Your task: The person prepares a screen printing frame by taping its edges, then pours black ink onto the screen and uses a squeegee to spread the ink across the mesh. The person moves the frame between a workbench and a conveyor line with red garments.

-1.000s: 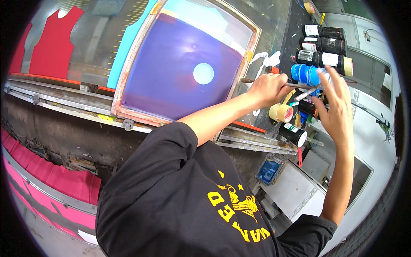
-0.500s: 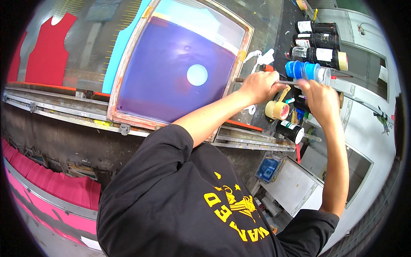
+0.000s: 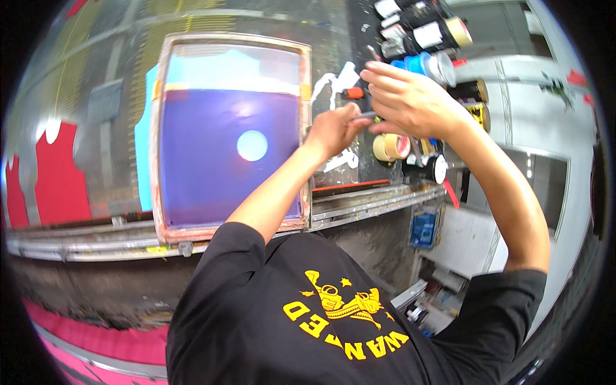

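Observation:
My left hand (image 3: 335, 131) is closed around a thin grey rod (image 3: 364, 115), just right of a screen-printing frame. My right hand (image 3: 414, 102) is stretched out beside it, fingers extended to the left over the rod's far end; its thumb side is close to the rod, and whether it touches is hard to see. The printing screen (image 3: 218, 173) has a worn wooden rim, a purple-blue mesh and a round pale spot. Light blue fabric (image 3: 145, 160) lies under it. Rolls of masking tape (image 3: 390, 147) sit below my right hand.
Black containers (image 3: 423, 35) and blue-and-clear tubs (image 3: 431, 66) crowd the table's right end. An orange-red object (image 3: 353, 93) and crumpled white scraps (image 3: 344, 76) lie near my hands. Red shirt-shaped pieces (image 3: 63, 179) lie at left. A metal rail (image 3: 350, 208) runs along the near edge.
The view has swung, so the screen appears straighter. My right hand has gone from gripping the rod to stretched fingers over it; my left hand still holds the rod.

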`<state>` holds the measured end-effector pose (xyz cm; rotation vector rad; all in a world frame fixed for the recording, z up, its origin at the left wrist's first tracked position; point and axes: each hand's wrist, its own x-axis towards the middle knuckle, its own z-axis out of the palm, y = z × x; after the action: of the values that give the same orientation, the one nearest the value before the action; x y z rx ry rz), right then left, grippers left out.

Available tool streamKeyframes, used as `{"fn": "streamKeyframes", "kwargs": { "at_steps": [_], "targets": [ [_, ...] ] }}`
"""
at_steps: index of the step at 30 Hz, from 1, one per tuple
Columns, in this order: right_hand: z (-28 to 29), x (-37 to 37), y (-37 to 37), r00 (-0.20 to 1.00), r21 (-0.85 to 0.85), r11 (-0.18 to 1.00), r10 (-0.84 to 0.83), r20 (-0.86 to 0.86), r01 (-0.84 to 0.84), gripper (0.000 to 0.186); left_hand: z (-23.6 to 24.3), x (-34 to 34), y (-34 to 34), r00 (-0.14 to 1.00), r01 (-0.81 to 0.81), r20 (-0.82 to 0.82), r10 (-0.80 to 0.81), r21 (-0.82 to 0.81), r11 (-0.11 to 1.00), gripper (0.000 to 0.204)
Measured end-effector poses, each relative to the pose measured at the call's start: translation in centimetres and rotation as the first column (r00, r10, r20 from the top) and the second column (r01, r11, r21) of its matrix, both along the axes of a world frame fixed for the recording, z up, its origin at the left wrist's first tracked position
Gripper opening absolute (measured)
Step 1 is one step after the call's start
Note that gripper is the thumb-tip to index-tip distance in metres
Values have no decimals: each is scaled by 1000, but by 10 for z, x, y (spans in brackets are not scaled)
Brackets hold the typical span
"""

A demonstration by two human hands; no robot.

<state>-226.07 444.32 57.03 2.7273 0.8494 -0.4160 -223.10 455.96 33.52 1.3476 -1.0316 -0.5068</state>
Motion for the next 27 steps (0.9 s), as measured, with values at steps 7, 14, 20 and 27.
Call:
{"fn": "streamKeyframes", "kwargs": {
  "at_steps": [7, 14, 20, 27],
  "targets": [
    [-15, 22, 43, 279, -130, 275, -960, 12, 953, 36, -17, 11, -10, 999, -23, 37, 27, -98, 995, 43],
    [-16, 0, 38, 485, 141, 478, -874, -20, 867, 51, -38, 8, -18, 999, -46, -13, 44, -197, 979, 48],
    [-74, -32, 47, 379, 372, 703, -666, 643, 606, 38, -33, 10, -16, 1000, 8, 28, -2, -208, 978, 58],
    [-48, -2, 72, -74, 581, 31, -985, 156, 814, 52, -68, 14, -37, 998, -53, 32, 61, -216, 975, 39]
  ]
}}
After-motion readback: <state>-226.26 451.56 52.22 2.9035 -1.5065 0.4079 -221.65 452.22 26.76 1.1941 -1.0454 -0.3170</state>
